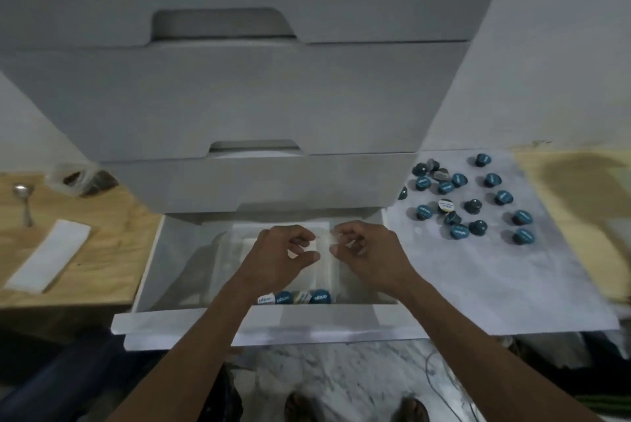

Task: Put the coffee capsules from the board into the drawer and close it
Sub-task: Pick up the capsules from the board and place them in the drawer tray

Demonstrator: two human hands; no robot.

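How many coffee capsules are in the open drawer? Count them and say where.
4, in one row against the drawer's front wall: leftmost capsule, second capsule, third capsule, rightmost capsule. The left forearm may hide more.

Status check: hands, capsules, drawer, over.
Left hand and right hand over open drawer, fingers curled, grip unclear. Four capsules in drawer. Most capsules on board. Nothing blocking.

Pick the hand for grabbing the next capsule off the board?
Right hand: probably better, since the loose teal coffee capsules lie on the white board on its side. The left hand would have to cross over.
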